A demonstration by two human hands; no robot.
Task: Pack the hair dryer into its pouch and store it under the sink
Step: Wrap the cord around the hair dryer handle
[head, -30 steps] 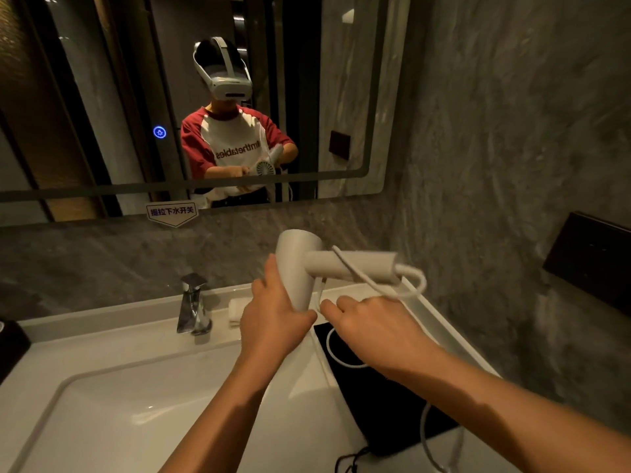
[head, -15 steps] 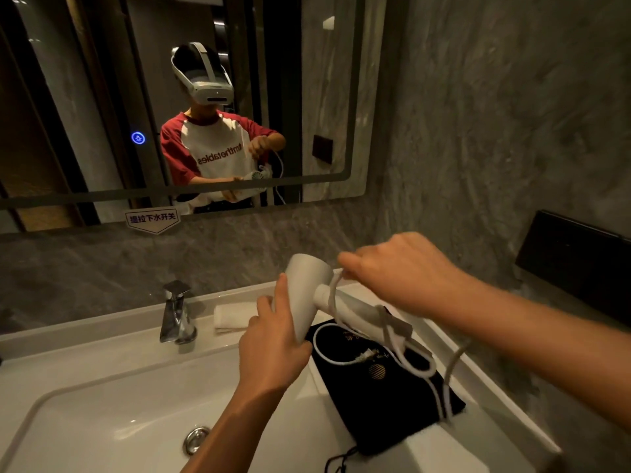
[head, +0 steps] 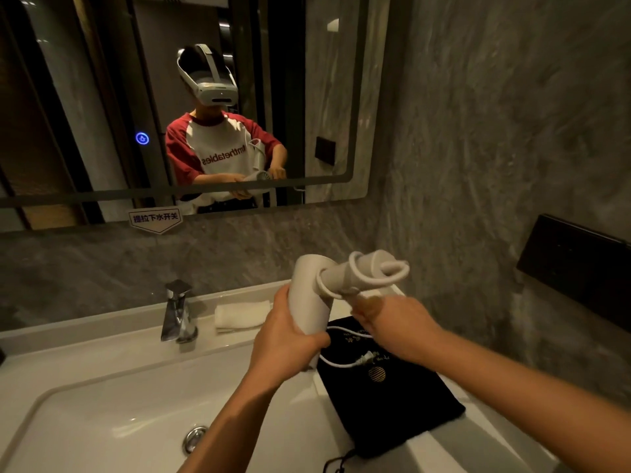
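Red "imthetables" mirrored on shirt [head: 222, 155].

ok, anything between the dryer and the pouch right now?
No object. The hair dryer is held just above the black pouch, but the pouch lies flat, its mouth not open, with loose cord trailing across it.

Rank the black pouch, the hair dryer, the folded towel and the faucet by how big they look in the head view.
1. black pouch
2. hair dryer, held nearer the camera, so this rank is unsure
3. folded towel and faucet look alike; not ranked.
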